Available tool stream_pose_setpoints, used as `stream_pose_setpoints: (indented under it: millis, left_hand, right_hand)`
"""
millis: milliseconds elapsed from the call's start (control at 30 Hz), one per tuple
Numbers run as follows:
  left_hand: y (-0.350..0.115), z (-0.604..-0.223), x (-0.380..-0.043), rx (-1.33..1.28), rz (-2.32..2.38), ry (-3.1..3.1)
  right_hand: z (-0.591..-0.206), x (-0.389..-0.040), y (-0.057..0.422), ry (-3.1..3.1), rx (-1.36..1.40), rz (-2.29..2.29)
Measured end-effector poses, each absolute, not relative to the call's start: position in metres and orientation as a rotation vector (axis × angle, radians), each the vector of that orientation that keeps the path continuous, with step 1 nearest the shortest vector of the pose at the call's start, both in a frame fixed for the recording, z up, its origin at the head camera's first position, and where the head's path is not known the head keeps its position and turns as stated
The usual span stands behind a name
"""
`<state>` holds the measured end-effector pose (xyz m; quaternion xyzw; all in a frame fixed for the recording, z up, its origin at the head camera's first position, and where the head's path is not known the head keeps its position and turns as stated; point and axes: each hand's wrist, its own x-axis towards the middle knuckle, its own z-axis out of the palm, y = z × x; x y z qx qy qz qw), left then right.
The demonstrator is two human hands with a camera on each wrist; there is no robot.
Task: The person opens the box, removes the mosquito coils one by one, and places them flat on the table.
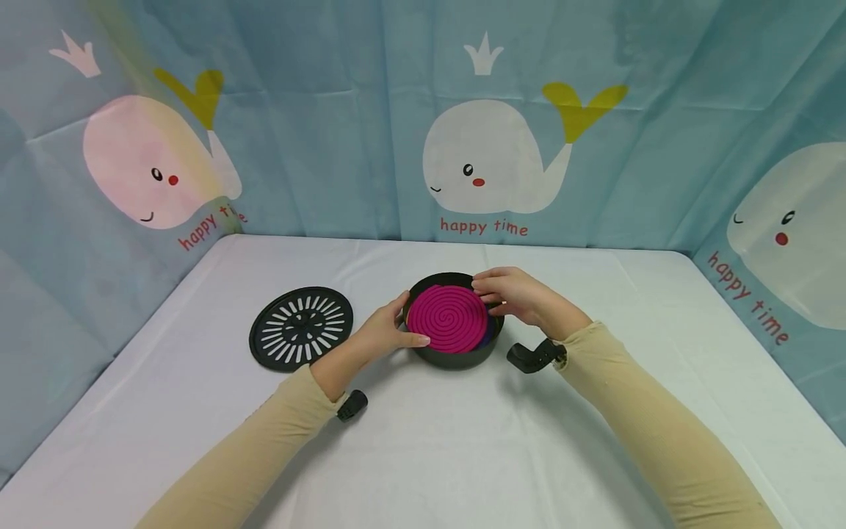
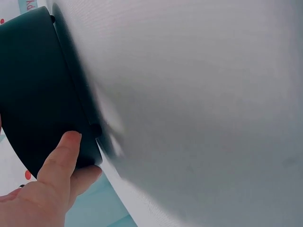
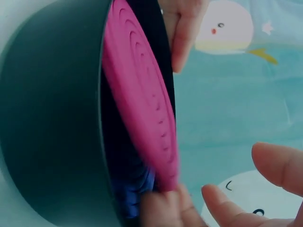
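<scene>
A round black tin [image 1: 456, 360] stands on the white cloth, with a flat pink spiral coil [image 1: 447, 319], apparently a mosquito coil, at its mouth. Beneath the pink one, a dark blue coil [image 3: 134, 191] shows inside the tin in the right wrist view. My left hand [image 1: 386, 328] grips the tin's left side, thumb over the near rim and fingers against the outer wall. At the right rim, my right hand [image 1: 518, 294] touches the pink coil's edge with some fingertips, blurred in the right wrist view; its thumb and forefinger stand apart. The coil sits tilted within the tin.
Left of the tin lies a black slotted lid [image 1: 302, 328], partly behind my left forearm. A black wrist camera [image 1: 535, 355] hangs off the right sleeve, another [image 1: 352, 405] off the left. A blue whale-print curtain [image 1: 317, 162] stands behind the table.
</scene>
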<state>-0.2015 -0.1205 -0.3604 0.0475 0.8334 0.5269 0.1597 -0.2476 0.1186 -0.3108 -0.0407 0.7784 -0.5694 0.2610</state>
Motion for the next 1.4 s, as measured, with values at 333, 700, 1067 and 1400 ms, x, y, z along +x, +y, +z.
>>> stream_pose_setpoints:
  millis: [333, 700, 1067, 1400]
  left_hand:
    - [-0.120, -0.360, -0.201, 0.138, 1.541, 2.363]
    - [-0.120, -0.360, -0.202, 0.138, 1.566, 2.339]
    - [-0.120, -0.358, -0.201, 0.146, 1.554, 2.349]
    - [-0.120, -0.359, -0.201, 0.117, 1.492, 2.393]
  right_hand:
    - [-0.316, -0.248, 0.114, 1.978, -0.059, -1.682]
    - [-0.326, -0.238, 0.118, 1.833, -0.125, -1.715]
    - [-0.322, -0.236, 0.132, 1.824, -0.144, -1.783]
    - [-0.308, -0.235, 0.157, 1.762, -0.190, -1.945]
